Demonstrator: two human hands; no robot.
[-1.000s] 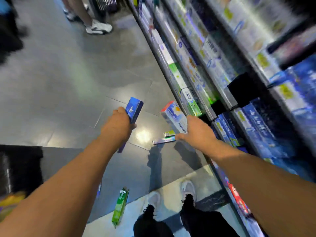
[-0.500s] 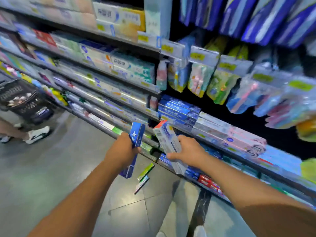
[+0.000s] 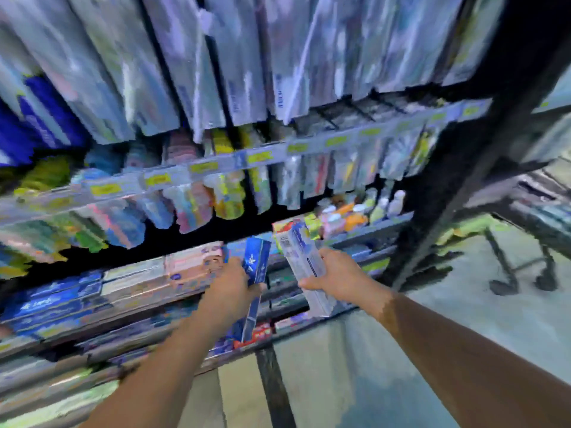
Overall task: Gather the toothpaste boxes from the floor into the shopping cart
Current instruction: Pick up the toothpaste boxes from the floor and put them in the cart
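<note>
My left hand [image 3: 230,288] is closed around a dark blue toothpaste box [image 3: 255,273], held nearly upright in front of the shelves. My right hand [image 3: 336,273] grips a white and light-blue toothpaste box with a red end [image 3: 301,257], tilted with its red end up and to the left. Both boxes are side by side, a small gap between them. A shopping cart's black frame and wheels [image 3: 522,267] show at the right edge, partly hidden by a shelf post. No boxes on the floor are in view. The picture is heavily blurred.
Store shelves [image 3: 173,180] full of toothbrush packs and toothpaste boxes fill the left and centre, close in front of my hands. A black upright shelf post [image 3: 432,217] stands right of my hands. Grey floor tiles [image 3: 340,366] lie below and to the right.
The view has swung right along the shelves and upward. The floor boxes and the other person have left the view. The cart's frame has come in at the right. Both hands still hold their boxes.
</note>
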